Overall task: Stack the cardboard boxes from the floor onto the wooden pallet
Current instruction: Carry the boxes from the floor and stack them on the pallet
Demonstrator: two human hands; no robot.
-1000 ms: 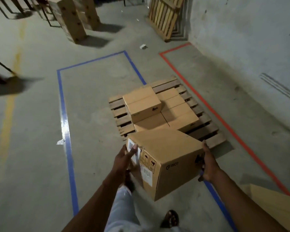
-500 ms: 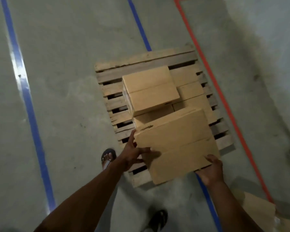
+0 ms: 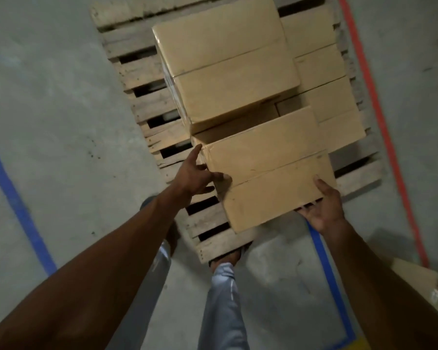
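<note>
I hold a brown cardboard box point(image 3: 268, 170) over the near part of the wooden pallet point(image 3: 137, 72). My left hand point(image 3: 197, 173) grips its left side, thumb on top and index finger stretched along the edge. My right hand point(image 3: 324, 210) cups its near right corner from below, thumb on the top face. Behind it a second box point(image 3: 225, 59) sits on top of a lower layer of boxes point(image 3: 324, 72) that covers the pallet's right half. Whether the held box rests on anything is hidden.
Blue tape lines point(image 3: 15, 198) and a red tape line point(image 3: 379, 117) mark the concrete floor around the pallet. Another cardboard box point(image 3: 420, 281) lies on the floor at the lower right. My feet and grey trousers point(image 3: 223, 299) are at the pallet's near edge.
I have stepped up to the pallet and the view has tilted straight down. The held box has moved forward and lower, over the pallet's near boards, next to the stacked boxes.
</note>
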